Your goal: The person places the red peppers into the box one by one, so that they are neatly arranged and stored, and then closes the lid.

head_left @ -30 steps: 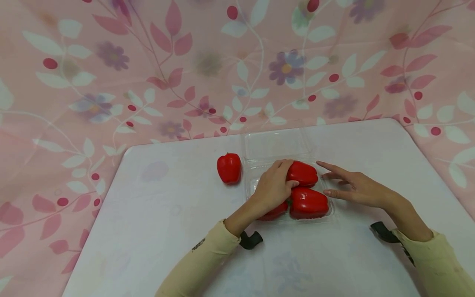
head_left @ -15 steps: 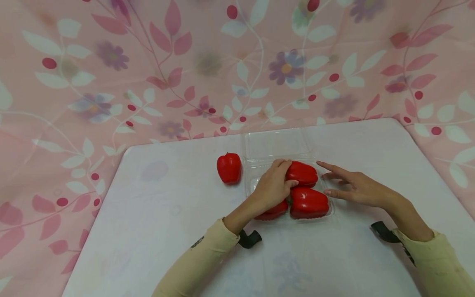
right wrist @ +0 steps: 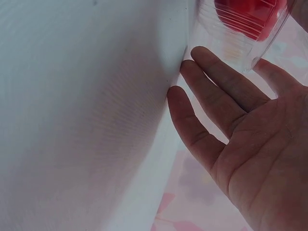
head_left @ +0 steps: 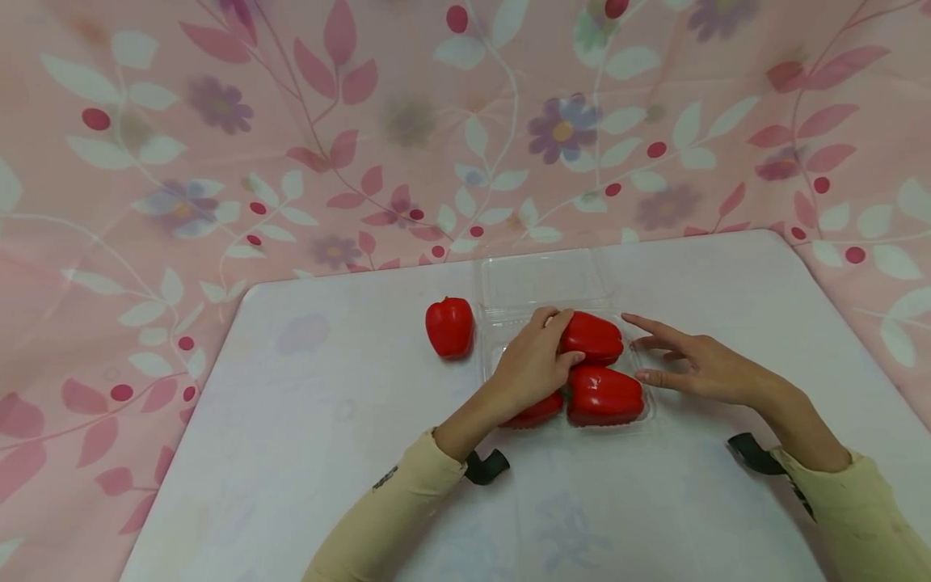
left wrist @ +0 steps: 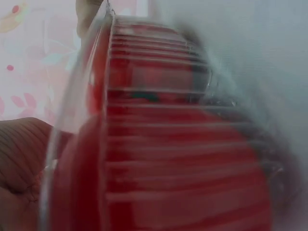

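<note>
In the head view, a clear plastic clamshell container (head_left: pixel 650 419) holds three red bell peppers. My left hand (head_left: pixel 529 361) reaches over it, thumb and fingers round the left end of the back pepper (head_left: pixel 596 338). Beside that lies the front right pepper (head_left: pixel 607 396); the front left pepper (head_left: pixel 537 412) is partly covered by my left wrist. Through the ribbed wall, the left wrist view shows a red pepper (left wrist: pixel 187 168) close up. My right hand (head_left: pixel 698 369) is at the container's right side, fingers extended and holding nothing; the right wrist view shows its palm (right wrist: pixel 269 149).
Another red bell pepper (head_left: pixel 449 328) stands on the white table (head_left: pixel 327 428), left of the container. The container's lid (head_left: pixel 541 279) lies folded back toward the table's far edge. Behind hangs a pink floral cloth (head_left: pixel 407 121). Black curved pieces (head_left: pixel 487 467) show by both sleeves.
</note>
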`<state>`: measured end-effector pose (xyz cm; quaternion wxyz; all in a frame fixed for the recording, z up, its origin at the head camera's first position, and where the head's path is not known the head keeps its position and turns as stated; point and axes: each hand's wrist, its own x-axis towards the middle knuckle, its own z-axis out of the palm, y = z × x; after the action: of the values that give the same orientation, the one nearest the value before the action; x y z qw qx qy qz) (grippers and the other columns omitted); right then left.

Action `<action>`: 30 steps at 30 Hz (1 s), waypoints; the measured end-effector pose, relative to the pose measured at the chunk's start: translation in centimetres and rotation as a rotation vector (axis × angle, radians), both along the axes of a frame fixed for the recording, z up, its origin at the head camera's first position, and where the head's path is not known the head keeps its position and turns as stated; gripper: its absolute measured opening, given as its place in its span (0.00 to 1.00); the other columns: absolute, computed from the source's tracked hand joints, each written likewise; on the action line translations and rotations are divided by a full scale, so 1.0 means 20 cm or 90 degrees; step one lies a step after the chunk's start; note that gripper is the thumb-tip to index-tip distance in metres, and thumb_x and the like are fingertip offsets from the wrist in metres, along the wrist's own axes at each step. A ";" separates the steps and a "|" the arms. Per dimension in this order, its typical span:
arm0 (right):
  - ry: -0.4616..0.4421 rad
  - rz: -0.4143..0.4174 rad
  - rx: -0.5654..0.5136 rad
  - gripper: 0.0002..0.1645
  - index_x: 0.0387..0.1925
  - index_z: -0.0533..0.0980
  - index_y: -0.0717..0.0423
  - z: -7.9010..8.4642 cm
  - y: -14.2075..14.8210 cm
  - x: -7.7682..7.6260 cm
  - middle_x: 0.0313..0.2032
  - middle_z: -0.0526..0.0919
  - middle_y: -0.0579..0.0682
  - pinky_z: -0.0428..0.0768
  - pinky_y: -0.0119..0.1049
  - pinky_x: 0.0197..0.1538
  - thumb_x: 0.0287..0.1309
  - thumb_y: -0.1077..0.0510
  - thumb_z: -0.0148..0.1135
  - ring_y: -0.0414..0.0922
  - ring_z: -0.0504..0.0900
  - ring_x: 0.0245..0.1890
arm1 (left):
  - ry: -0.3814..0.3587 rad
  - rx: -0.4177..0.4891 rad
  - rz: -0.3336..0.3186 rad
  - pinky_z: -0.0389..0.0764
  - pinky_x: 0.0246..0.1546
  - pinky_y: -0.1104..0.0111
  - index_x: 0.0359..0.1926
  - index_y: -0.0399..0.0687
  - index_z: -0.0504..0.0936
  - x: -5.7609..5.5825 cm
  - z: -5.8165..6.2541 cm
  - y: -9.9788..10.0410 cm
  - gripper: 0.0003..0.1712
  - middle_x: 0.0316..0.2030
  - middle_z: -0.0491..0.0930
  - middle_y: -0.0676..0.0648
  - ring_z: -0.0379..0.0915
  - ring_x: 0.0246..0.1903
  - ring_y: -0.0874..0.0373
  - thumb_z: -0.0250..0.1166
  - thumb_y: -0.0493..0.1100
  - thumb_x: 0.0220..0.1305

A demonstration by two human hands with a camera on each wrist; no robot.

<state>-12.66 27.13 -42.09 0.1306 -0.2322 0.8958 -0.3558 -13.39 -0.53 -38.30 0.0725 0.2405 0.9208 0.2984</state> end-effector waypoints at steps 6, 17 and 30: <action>0.001 -0.002 0.000 0.50 0.77 0.52 0.38 -0.01 0.00 0.00 0.60 0.76 0.61 0.73 0.71 0.48 0.58 0.45 0.67 0.64 0.78 0.55 | 0.004 0.013 -0.002 0.79 0.50 0.61 0.70 0.50 0.65 0.00 0.01 -0.01 0.37 0.61 0.68 0.48 0.68 0.55 0.56 0.69 0.46 0.63; 0.001 -0.001 0.000 0.50 0.77 0.52 0.36 -0.01 0.01 0.00 0.60 0.76 0.60 0.74 0.70 0.48 0.59 0.44 0.67 0.63 0.78 0.55 | -0.013 0.040 0.004 0.79 0.52 0.63 0.72 0.50 0.63 0.00 0.02 -0.04 0.39 0.65 0.66 0.49 0.67 0.56 0.57 0.69 0.46 0.63; 0.001 -0.006 0.003 0.50 0.77 0.52 0.40 -0.01 0.00 0.01 0.60 0.76 0.61 0.74 0.70 0.49 0.58 0.44 0.67 0.64 0.77 0.56 | 0.012 0.068 -0.020 0.76 0.56 0.59 0.71 0.51 0.65 0.03 0.05 -0.12 0.39 0.65 0.67 0.50 0.65 0.62 0.57 0.70 0.44 0.62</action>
<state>-12.48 27.09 -42.20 0.1291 -0.2282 0.8976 -0.3545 -12.71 -2.98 -37.33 0.0553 0.2617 0.9003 0.3434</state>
